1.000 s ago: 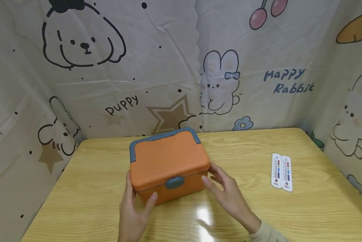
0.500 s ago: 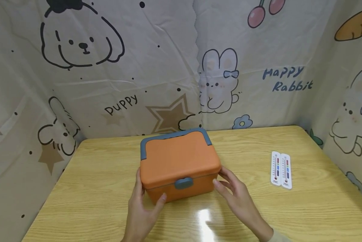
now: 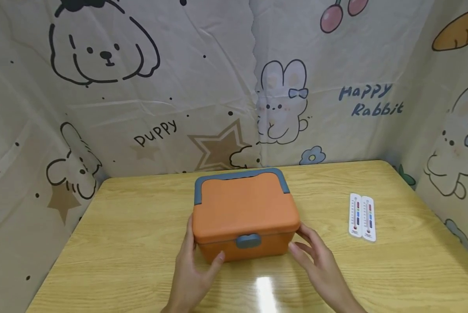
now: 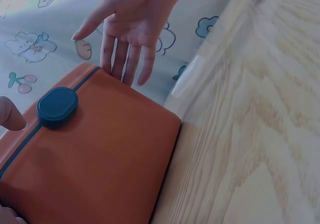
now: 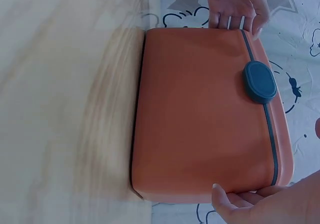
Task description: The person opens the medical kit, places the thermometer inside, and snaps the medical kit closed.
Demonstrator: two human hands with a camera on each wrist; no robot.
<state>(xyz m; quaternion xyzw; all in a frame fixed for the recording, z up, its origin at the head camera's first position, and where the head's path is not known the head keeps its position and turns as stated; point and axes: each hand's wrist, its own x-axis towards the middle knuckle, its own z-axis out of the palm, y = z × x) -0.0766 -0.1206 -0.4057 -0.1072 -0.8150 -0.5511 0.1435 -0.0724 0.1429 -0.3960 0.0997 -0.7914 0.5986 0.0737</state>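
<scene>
An orange lidded storage box (image 3: 245, 208) stands on the wooden table with its lid down. A blue-grey carry handle (image 3: 238, 174) lies folded around the lid's far edge, and a blue-grey latch (image 3: 248, 241) sits at the front. My left hand (image 3: 192, 271) rests along the box's left side, fingers straight, thumb by the front left corner. On the opposite side my right hand (image 3: 322, 267) touches the box with extended fingers; its thumb points toward the front right corner. The left wrist view shows that right hand (image 4: 137, 26) with straight fingers against the side.
Two white thermometer cards (image 3: 361, 217) lie side by side on the table (image 3: 140, 234) to the right of the box. A printed cloth (image 3: 218, 78) with cartoon animals hangs behind the table and at both sides.
Both hands have slid the box to the right and turned it slightly, so its front faces me more squarely. The thermometer cards lie as before; the head view has shifted a little.
</scene>
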